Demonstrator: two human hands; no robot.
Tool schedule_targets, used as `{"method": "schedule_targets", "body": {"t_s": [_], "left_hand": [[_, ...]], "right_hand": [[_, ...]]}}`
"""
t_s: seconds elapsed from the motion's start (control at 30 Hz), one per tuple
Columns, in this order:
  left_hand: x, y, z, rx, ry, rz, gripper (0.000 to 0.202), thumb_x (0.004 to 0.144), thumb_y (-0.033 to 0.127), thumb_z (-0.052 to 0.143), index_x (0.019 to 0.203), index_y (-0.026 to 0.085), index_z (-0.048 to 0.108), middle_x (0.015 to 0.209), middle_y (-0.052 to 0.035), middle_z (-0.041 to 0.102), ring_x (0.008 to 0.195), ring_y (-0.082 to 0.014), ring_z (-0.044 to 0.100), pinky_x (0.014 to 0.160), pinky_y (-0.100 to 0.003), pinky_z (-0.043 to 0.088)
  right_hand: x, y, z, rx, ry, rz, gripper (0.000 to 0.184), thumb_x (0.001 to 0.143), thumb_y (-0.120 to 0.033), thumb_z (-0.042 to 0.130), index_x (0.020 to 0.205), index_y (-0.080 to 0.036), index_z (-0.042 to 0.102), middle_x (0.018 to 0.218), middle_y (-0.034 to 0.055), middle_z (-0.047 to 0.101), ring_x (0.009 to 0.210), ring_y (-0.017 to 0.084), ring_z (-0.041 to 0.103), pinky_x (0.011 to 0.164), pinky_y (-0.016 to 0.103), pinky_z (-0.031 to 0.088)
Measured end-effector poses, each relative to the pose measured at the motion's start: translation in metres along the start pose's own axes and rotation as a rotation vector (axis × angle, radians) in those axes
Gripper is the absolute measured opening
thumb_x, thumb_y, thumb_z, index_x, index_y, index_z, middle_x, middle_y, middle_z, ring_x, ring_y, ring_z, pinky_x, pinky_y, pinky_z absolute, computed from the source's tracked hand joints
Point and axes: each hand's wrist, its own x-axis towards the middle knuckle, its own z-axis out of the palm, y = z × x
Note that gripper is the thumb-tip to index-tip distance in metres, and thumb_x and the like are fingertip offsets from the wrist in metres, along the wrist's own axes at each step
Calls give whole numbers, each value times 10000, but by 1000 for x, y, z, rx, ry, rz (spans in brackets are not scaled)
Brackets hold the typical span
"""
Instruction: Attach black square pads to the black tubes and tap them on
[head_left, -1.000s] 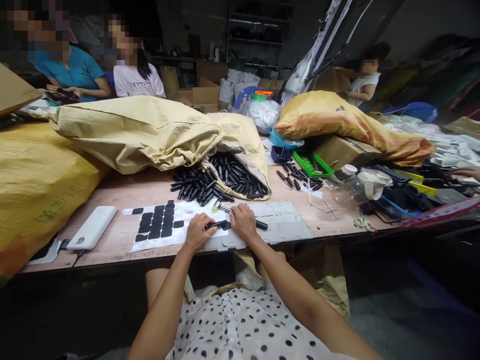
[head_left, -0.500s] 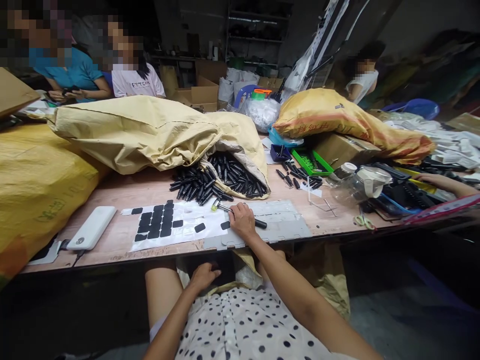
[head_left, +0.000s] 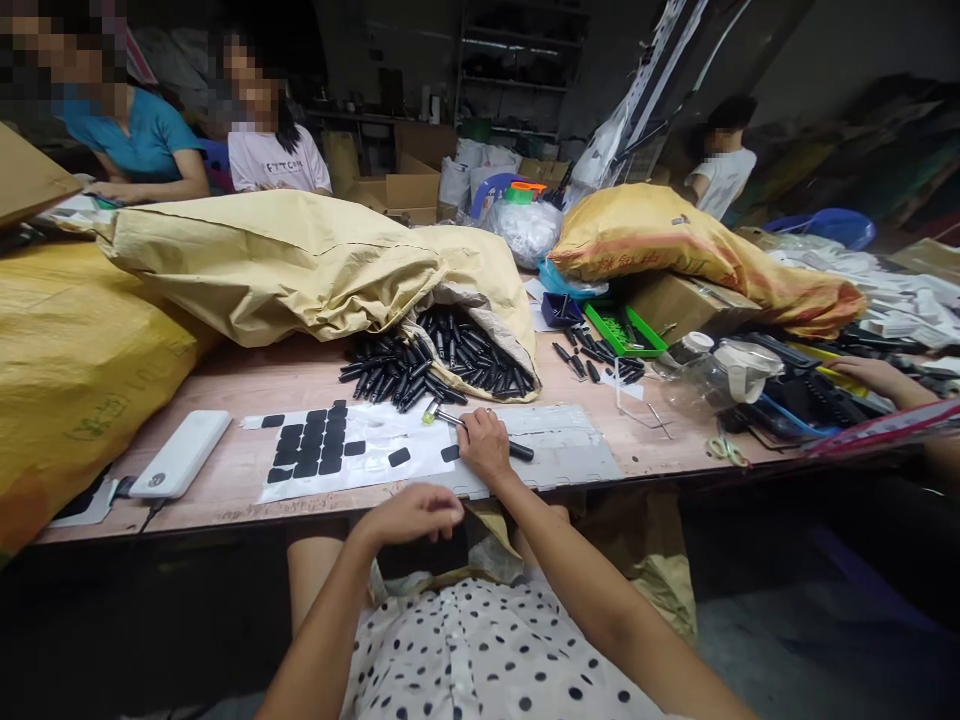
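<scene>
At the table (head_left: 232,390), the hammer (head_left: 520,451) slants crosswise, head (head_left: 430,411) pointing left and away.

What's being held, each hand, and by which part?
Right hand: hammer, by its middle, both ends sticking out. Left hand: nothing visible, but its palm is hidden.
</scene>
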Motion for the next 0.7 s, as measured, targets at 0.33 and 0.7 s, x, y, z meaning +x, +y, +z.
{"method": "schedule_targets", "body": {"t_s": [0.33, 0.7], "left_hand": [[77, 35, -110, 620, 1155, -106, 179, 784, 358, 741, 879, 211, 776, 1017, -130, 653, 1070, -360, 584, 898, -453, 503], [56, 23, -90, 698, 1111, -6, 145, 851, 313, 701, 966, 255, 766, 1007, -77, 685, 1029, -306, 587, 885, -413, 485]], "right_hand": [[1, -2, -2, -5, -6, -6, 126, 951, -267, 573, 980, -223, 688, 979, 86, 627, 932, 243, 509, 768, 330, 371], [1, -1, 1, -8, -39, -4, 153, 972, -277, 549, 1002, -219, 687, 993, 86, 612, 943, 244, 480, 781, 328, 364]]}}
